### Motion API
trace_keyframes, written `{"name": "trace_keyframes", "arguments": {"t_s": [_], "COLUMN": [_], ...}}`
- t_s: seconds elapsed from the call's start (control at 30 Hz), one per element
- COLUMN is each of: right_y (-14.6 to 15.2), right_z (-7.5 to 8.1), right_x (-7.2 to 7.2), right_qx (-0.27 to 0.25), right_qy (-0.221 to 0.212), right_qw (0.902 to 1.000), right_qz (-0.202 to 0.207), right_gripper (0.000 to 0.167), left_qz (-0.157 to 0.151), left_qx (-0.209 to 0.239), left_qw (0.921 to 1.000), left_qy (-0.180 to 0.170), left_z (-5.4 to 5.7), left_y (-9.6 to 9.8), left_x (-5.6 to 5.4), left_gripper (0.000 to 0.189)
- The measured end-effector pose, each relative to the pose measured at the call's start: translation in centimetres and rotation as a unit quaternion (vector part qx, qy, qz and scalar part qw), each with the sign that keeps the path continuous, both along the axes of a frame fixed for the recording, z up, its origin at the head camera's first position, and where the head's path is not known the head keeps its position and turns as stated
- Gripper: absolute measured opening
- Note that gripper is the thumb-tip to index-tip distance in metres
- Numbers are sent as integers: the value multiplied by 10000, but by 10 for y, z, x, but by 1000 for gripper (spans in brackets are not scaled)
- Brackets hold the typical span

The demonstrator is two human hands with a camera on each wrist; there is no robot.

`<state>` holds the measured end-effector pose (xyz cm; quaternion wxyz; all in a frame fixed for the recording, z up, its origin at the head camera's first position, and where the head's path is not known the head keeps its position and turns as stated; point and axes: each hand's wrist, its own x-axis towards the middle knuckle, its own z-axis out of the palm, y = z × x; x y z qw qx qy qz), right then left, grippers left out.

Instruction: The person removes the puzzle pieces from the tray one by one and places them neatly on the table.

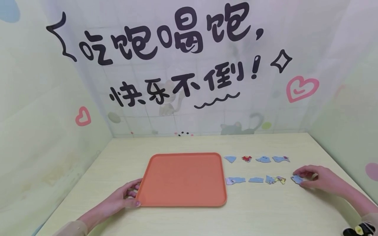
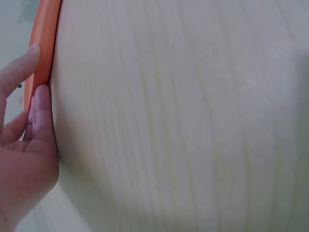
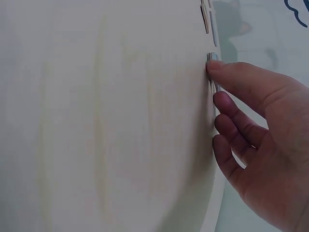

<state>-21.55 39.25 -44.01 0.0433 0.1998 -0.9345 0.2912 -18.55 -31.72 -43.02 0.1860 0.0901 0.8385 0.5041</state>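
An orange-red rectangular tray (image 1: 183,180) lies flat on the table. My left hand (image 1: 125,195) holds its left edge near the front corner, and in the left wrist view the thumb and fingertips meet the tray's rim (image 2: 46,48). At the right, my right hand (image 1: 325,178) has thumb and fingers around a light blue puzzle piece (image 1: 296,179) at the end of the front row. The right wrist view shows the thumb of my right hand (image 3: 270,121) on the piece's edge (image 3: 210,57); its underside is hidden.
Several flat, irregular puzzle pieces lie in two rows right of the tray, including a red one (image 1: 246,158), a blue one (image 1: 263,159) and a blue-and-yellow one (image 1: 275,179). A printed cloth (image 1: 200,114) hangs behind the pale wooden table (image 1: 251,216).
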Motion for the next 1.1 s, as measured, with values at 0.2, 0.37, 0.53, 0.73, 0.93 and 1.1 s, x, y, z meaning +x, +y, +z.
{"name": "trace_keyframes", "arguments": {"t_s": [0.2, 0.37, 0.53, 0.73, 0.93, 1.1], "right_y": [3, 4, 5, 6, 6, 5], "right_z": [-3, -4, -4, -4, -2, -2], "right_x": [-1, -1, -3, -6, -6, -5], "right_qx": [-62, -51, -40, -97, -109, -85], "right_qy": [-145, -139, -108, -150, -246, -290], "right_qw": [9999, 9999, 9999, 9997, 9996, 9995], "right_qz": [19, 16, 55, 175, 76, 55], "right_gripper": [31, 31, 30, 29, 29, 30], "left_qz": [-16, -25, -126, -107, -56, -13], "left_qx": [22, 84, 214, 238, 179, 111], "left_qw": [10000, 10000, 9996, 9996, 9998, 9999], "left_qy": [-36, -5, 105, 108, 101, 115], "left_z": [1, 2, 3, 3, 3, 3], "left_y": [0, 1, 1, 1, 1, 2], "left_x": [1, 1, 1, 2, 2, 2], "left_gripper": [87, 88, 88, 88, 88, 87]}}
